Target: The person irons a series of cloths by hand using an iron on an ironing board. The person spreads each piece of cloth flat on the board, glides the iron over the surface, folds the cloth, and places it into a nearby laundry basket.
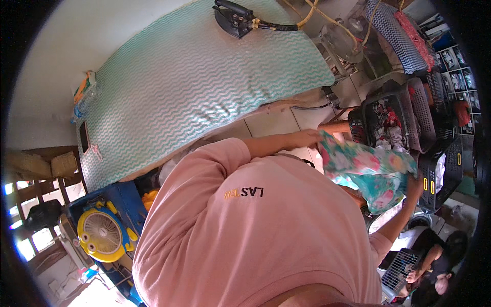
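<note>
A floral cloth (pixel 368 166), turquoise with pink and white flowers, is stretched between my two hands on the right side of the view. My left hand (pixel 308 138) has its fingers closed on the cloth's left edge. At the opposite edge, my right hand (pixel 413 187) grips the fabric, its fingers partly hidden by the folds. Just beyond the cloth is a dark laundry basket (pixel 364 120) with crumpled clothes (pixel 389 125) in it. What kind of garment or cloth it is does not show.
A padded table with a teal zigzag cover (pixel 204 77) bears an iron (pixel 232 20) and a phone (pixel 84 135). Black baskets (pixel 434 197) stand to the right. A yellow and blue fan (pixel 105 233) is at lower left. Another person (pixel 434 256) is at lower right.
</note>
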